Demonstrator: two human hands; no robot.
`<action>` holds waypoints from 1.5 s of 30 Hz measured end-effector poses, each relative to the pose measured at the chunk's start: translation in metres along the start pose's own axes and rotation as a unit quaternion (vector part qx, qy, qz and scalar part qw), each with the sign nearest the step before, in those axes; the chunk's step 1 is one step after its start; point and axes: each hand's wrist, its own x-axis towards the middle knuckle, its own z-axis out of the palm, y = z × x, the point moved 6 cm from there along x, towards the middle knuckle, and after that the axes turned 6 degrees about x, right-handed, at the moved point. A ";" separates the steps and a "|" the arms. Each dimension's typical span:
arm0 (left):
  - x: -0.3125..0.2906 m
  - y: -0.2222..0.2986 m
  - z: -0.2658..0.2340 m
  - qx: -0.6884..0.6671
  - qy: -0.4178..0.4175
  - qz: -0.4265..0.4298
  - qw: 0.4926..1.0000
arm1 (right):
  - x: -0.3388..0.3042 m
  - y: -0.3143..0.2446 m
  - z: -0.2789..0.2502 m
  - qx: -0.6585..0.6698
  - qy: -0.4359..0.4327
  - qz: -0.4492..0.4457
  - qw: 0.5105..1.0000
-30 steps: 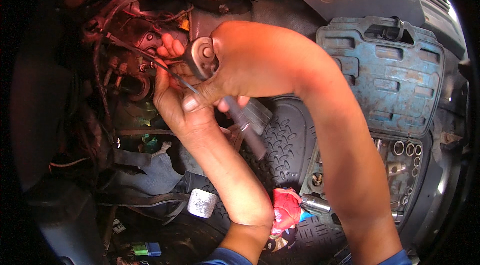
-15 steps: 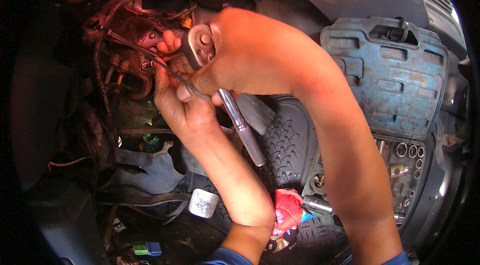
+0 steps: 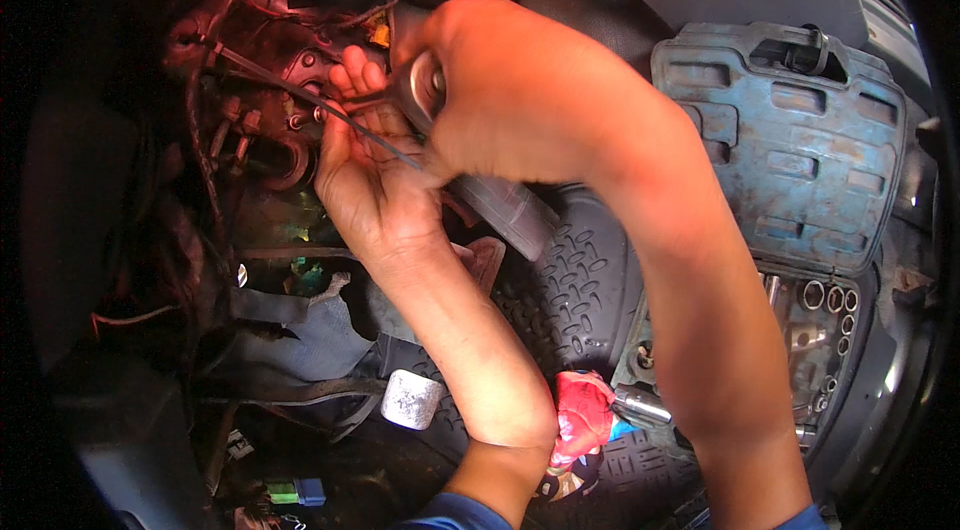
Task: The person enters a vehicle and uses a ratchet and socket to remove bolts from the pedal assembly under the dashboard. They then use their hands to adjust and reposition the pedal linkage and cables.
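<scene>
My left hand [image 3: 380, 180] is palm up with its fingers spread loosely, under a thin dark strip [image 3: 330, 112] that crosses slantwise. Its fingertips lie near a small shiny bolt or socket end [image 3: 318, 115] in the red-lit mechanism. My right hand [image 3: 455, 135] arches over from the right, closed on a ratchet wrench, its fingers largely hidden. Only the round head of the ratchet wrench [image 3: 428, 88] shows beside the back of that hand; the handle is out of sight.
An opened blue tool case [image 3: 785, 160] with sockets [image 3: 815, 295] lies to the right. Below are a red cloth [image 3: 580, 415], a worn pale pedal pad [image 3: 410, 400] and a ridged floor mat [image 3: 575, 270]. A dark pedal [image 3: 515, 215] stands beside my hands; cables [image 3: 200, 130] run at the left.
The ratchet wrench has turned: its shiny handle, which pointed toward the lower right, no longer shows and its head is seen more edge-on. My left fingers have spread.
</scene>
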 end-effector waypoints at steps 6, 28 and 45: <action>0.000 0.002 -0.002 0.056 0.130 0.097 0.985 | -0.004 0.002 -0.002 -0.099 0.121 -0.114 0.981; 0.000 0.009 -0.010 0.044 0.050 0.012 0.998 | 0.004 0.002 0.004 0.002 -0.022 -0.051 0.998; -0.006 0.002 -0.001 0.182 0.218 0.118 0.952 | 0.007 0.002 0.014 -0.059 0.047 -0.148 0.986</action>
